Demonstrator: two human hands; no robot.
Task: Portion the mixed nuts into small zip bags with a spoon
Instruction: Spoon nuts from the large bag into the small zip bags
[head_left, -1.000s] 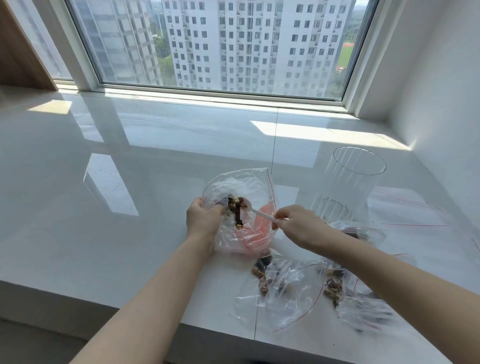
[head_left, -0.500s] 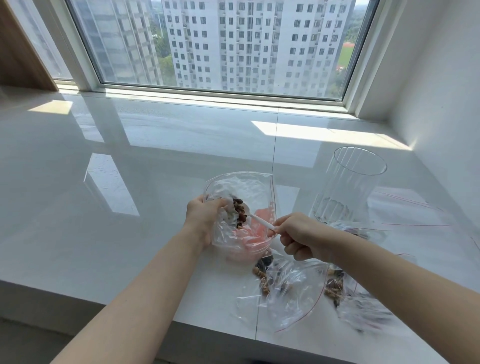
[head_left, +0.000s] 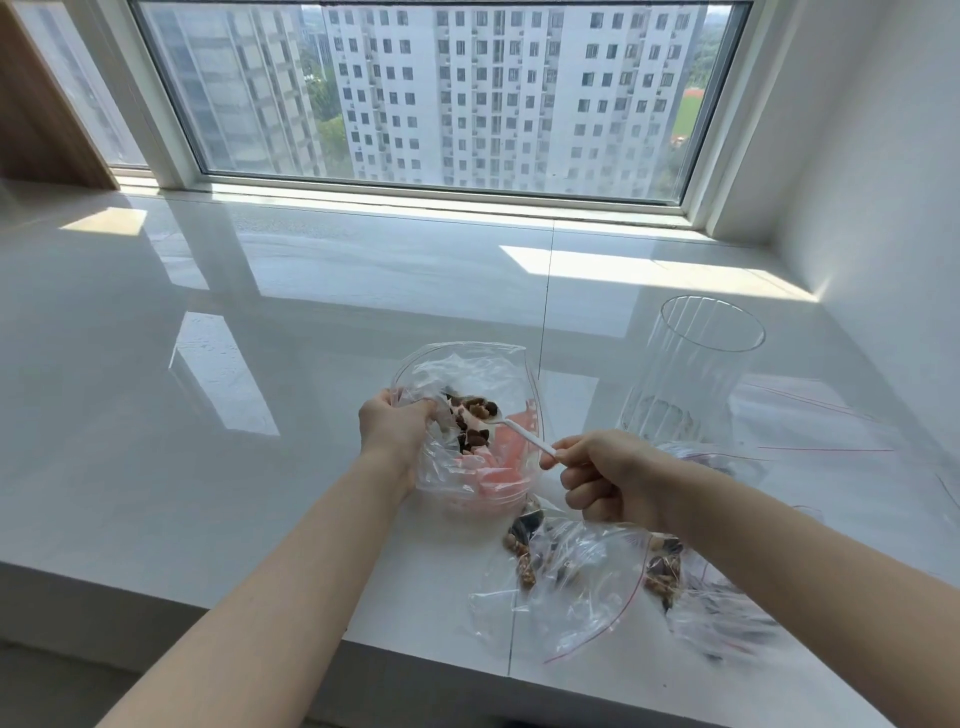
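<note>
A clear ribbed glass (head_left: 691, 374) stands right of centre on the white surface (head_left: 260, 467), filled bags (head_left: 566, 577) lying at lower right. The open zip bag (head_left: 467, 415) at centre holds dark nuts (head_left: 472, 421). The left hand (head_left: 397, 431) grips its rim with curled fingers; the right hand (head_left: 608, 480) pinches the white spoon (head_left: 524, 434), whose bowl is in the bag.
</note>
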